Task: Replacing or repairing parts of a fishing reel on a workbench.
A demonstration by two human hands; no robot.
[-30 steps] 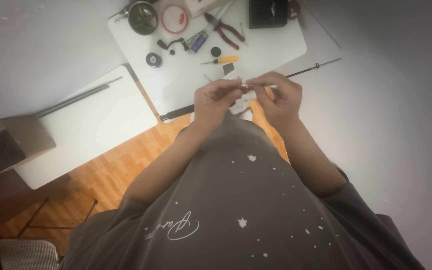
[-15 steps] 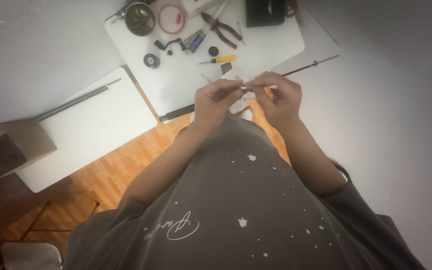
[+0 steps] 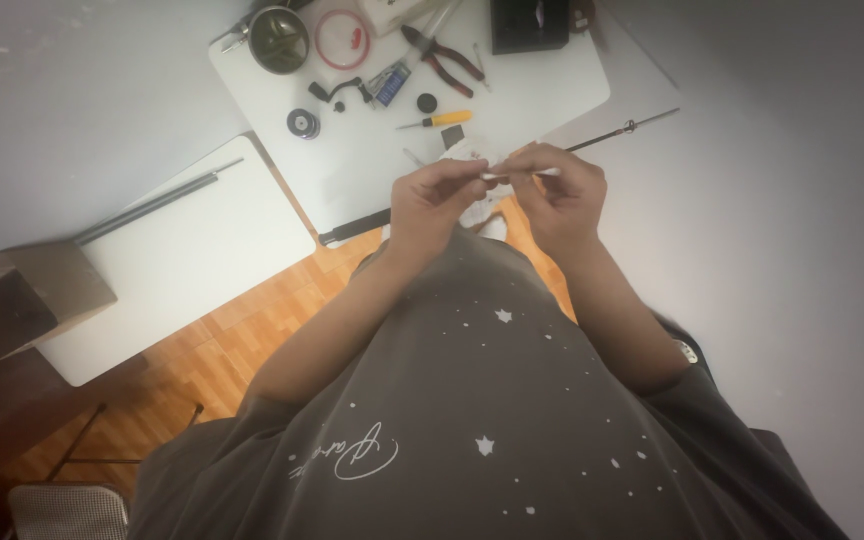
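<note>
Head view: the left hand (image 3: 439,200) and right hand (image 3: 557,190) meet just above the near edge of the table (image 3: 372,180), both pinched on a thin white stick (image 3: 522,173) lying between them. Since a second ago they barely shift; pliers (image 3: 442,58) at 12 o'clock and the screwdriver (image 3: 437,120) lie untouched.
</note>
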